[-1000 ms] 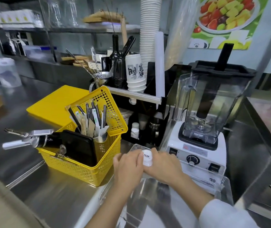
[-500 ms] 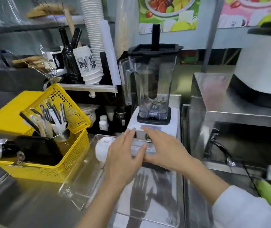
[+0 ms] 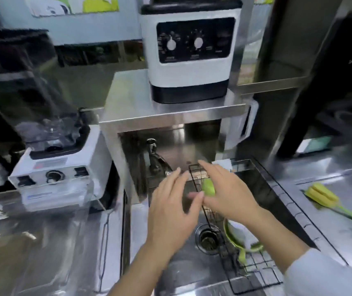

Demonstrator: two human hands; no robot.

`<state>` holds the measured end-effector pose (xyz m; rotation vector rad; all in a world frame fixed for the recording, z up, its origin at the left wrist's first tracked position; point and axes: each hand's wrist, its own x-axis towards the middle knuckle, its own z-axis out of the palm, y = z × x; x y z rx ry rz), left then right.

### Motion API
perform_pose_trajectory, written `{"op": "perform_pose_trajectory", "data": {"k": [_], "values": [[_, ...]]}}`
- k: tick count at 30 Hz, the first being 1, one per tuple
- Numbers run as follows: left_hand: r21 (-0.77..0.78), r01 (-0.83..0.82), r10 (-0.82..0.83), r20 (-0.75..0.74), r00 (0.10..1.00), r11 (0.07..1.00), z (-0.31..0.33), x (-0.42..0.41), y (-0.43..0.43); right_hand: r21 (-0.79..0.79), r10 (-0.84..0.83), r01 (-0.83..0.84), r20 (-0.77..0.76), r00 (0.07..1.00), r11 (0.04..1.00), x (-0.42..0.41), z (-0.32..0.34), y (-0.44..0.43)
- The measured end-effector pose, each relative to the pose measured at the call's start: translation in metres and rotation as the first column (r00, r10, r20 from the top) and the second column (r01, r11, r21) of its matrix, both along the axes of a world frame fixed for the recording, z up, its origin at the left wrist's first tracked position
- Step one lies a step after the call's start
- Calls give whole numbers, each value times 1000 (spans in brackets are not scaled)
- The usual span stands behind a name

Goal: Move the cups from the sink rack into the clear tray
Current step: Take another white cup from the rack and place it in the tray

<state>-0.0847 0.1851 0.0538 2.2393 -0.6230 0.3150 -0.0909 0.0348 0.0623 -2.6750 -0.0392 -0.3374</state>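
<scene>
A black wire rack sits in the steel sink. In it, a light green cup lies at the far end, and a white cup with a green rim lies nearer, partly hidden by my right forearm. My right hand hovers over the green cup with its fingers spread; I cannot tell whether it touches. Just to its left, my left hand is open over the sink and holds nothing. The clear tray shows only as a blurred edge on the left counter.
A blender base stands left of the sink. A white machine with two dials sits on a steel shelf above the faucet. The drain lies beside the rack. A yellow-green brush rests on the right counter.
My view swung right, from the clear tray to the sink. Both hands let go of the white cup in the tray and moved over the sink rack.
</scene>
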Motion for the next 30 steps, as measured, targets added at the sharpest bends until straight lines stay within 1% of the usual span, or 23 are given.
{"op": "perform_pose_trajectory", "data": {"k": [3, 5, 7, 9, 10, 12, 13, 16, 17, 18, 21, 24, 27, 30], "values": [[60, 102, -99, -52, 994, 993, -26, -5, -41, -2, -108, 108, -91, 990, 994, -17, -24, -45], [143, 187, -173, -105, 979, 972, -45, -6, -63, -27, -156, 154, -131, 979, 988, -28, -40, -70], [262, 314, -274, -178, 945, 913, -65, -5, -80, -41, -190, 186, -189, 963, 982, -39, -57, -90], [358, 446, -376, -251, 892, 820, -84, -7, -92, -24, -204, 206, -290, 935, 978, -47, -73, -106], [385, 489, -403, -285, 870, 783, -91, -9, -98, -16, -194, 201, -346, 918, 979, -51, -80, -113], [415, 530, -411, -344, 844, 740, -103, -13, -107, -1, -140, 155, -436, 889, 988, -56, -91, -124], [426, 537, -403, -368, 838, 728, -107, -14, -110, 22, -98, 122, -467, 879, 992, -58, -96, -129], [478, 532, -361, -406, 840, 699, -110, -15, -117, 167, 54, 39, -519, 853, 985, -60, -102, -137], [493, 524, -343, -413, 843, 695, -110, -14, -119, 183, 97, 3, -533, 840, 983, -60, -104, -139], [502, 519, -328, -421, 846, 692, -109, -14, -120, 159, 125, -44, -551, 825, 986, -59, -106, -141], [494, 526, -313, -452, 836, 693, -104, -13, -122, 0, 145, -180, -586, 797, 984, -58, -113, -145], [403, 548, -308, -522, 796, 733, -101, -14, -121, -73, 145, -220, -550, 823, 973, -54, -113, -146], [289, 532, -291, -588, 755, 796, -96, -15, -117, -62, 163, -235, -551, 818, 970, -49, -103, -148], [178, 493, -296, -613, 732, 852, -87, -15, -111, 28, 201, -222, -538, 818, 975, -46, -84, -149]]}}
